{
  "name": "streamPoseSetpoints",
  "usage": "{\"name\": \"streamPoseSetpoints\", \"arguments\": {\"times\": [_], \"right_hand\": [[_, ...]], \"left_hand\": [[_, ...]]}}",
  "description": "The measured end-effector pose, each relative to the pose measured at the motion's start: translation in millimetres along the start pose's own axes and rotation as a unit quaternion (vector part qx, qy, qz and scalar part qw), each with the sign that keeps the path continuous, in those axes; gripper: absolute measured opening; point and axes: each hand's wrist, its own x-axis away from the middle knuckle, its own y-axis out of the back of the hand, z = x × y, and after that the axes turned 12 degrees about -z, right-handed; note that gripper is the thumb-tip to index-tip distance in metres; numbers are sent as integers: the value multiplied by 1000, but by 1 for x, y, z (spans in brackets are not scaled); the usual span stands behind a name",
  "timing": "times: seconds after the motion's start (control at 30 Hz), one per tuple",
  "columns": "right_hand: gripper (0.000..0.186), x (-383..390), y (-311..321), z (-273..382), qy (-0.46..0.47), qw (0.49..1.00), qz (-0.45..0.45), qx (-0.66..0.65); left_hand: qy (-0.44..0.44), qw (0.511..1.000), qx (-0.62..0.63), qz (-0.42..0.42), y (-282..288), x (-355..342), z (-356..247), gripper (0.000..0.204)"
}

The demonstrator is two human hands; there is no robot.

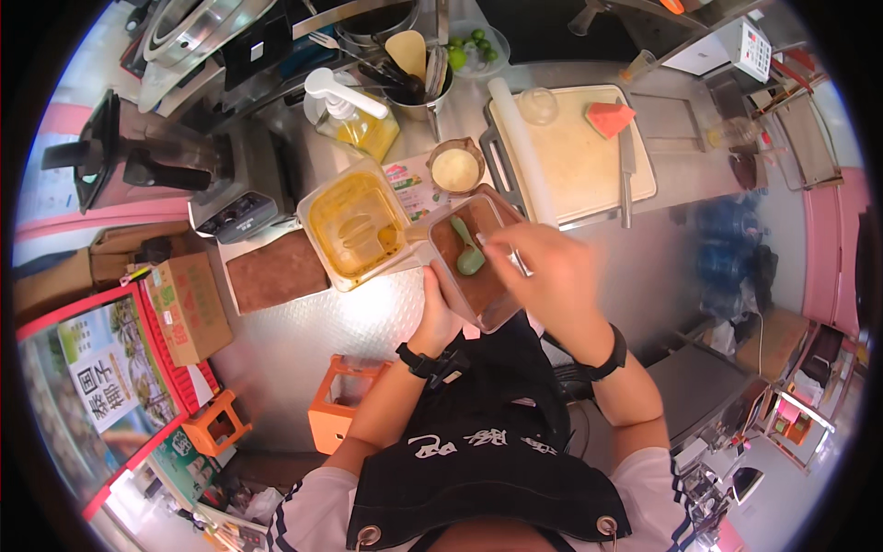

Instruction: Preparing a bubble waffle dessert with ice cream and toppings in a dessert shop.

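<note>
My left hand (440, 317) grips the near left side of a clear plastic box (490, 321) of brown powder (480, 288), holding it over the front edge of the counter. A small green scoop (470, 261) lies on the powder. Over the box's right side, my right hand (552, 276) is closed with its fingers pinched; something small and shiny shows at the fingers, too blurred to name. Left of the box stands a clear tub (317, 204) with a yellow-stained inside. Beyond the box is a small brown bowl (442, 150) of pale powder.
A cutting board (589, 189) at the back right bears a watermelon piece (611, 118), a knife (627, 170) and a white roll (523, 147). A yellow pump bottle (368, 138), a blender (230, 184) and a brown flat slab (278, 269) stand left. An orange stool (336, 405) is below.
</note>
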Motion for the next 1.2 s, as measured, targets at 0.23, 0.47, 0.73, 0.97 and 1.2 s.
{"name": "streamPoseSetpoints", "arguments": {"times": [0.23,0.47,0.73,0.97,1.2], "right_hand": [[14,1,-24,8,102,966,47,233],[12,-3,-31,19,94,978,6,186],[16,-6,-18,20,132,990,12,-39],[16,-12,-11,24,8,977,171,-127],[24,-8,-7,26,150,981,109,-48]], "left_hand": [[-60,996,-11,58,-5,-6,10,83],[-68,996,44,31,-2,-6,10,77],[-40,998,21,53,-7,-1,-7,79],[-32,998,20,58,3,-6,-6,78],[-39,991,36,121,-3,-1,-21,78]]}}
